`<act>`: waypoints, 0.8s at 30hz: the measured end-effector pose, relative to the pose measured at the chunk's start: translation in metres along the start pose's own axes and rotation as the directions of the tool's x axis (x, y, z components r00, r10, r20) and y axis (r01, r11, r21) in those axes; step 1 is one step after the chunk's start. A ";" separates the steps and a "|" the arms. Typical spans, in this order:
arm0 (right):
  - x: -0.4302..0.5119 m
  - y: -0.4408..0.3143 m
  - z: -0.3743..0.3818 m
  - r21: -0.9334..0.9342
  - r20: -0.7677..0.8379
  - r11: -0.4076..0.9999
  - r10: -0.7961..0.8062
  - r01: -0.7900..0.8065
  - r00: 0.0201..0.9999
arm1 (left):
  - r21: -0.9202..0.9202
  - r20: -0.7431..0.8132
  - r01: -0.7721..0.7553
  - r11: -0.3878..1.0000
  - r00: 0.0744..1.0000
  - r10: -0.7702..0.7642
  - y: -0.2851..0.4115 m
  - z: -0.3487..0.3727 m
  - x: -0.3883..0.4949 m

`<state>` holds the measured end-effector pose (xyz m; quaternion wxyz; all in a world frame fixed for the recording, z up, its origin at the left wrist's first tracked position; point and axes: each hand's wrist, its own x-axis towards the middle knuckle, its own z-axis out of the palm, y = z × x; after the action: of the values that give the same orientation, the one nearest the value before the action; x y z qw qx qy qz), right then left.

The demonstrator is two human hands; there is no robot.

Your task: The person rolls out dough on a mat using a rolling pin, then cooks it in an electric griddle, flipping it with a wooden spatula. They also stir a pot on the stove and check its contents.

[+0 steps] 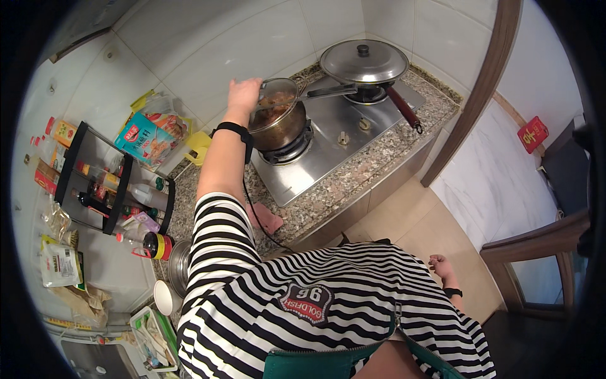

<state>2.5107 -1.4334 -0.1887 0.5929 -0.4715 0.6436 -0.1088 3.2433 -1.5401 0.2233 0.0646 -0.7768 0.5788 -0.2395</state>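
My left hand (244, 97) grips the knob side of a tilted glass lid (282, 90) over a metal pot (279, 132). Reddish-brown food shows through the glass. The pot stands on the left burner of a steel gas hob (296, 182), its long handle (331, 91) pointing right. On the right burner sits a wok (367, 84) under a domed metal lid (363, 61), with a dark red handle (402, 106). Low at my right side hangs my right hand (441, 266), away from the counter, its fingers loosely curled and nothing visible in them.
A black rack (118, 194) of sauce bottles and seasoning packets (149, 139) line the wall at left. A pink cloth (265, 218) and a black cable lie on the granite counter (326, 203). Metal bowls (179, 267) and a white bowl (165, 297) stand nearer. A wooden door frame (478, 104) rises at right.
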 end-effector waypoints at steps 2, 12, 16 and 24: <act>-0.008 0.000 -0.014 0.004 -0.018 0.997 0.081 -0.081 0.997 | 0.074 -0.042 0.033 0.997 0.999 -0.030 -0.003 -0.005 0.000; 0.037 -0.040 -0.068 -0.171 0.072 0.985 0.029 -0.017 0.997 | 0.059 -0.263 0.272 0.961 0.933 -0.248 -0.094 -0.093 -0.109; 0.065 -0.077 -0.049 -0.225 0.195 0.969 -0.053 0.098 0.979 | 0.096 -0.168 0.333 0.938 0.934 -0.314 -0.125 -0.089 -0.199; 0.071 -0.137 -0.002 -0.289 0.333 0.938 -0.087 0.189 0.939 | 0.188 0.212 0.402 0.896 0.874 -0.437 -0.119 0.018 -0.317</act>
<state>2.5854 -1.5594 -0.1393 0.5952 -0.6164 0.5147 0.0305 3.2866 -1.2104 0.1579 0.1366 -0.9013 0.3656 -0.1881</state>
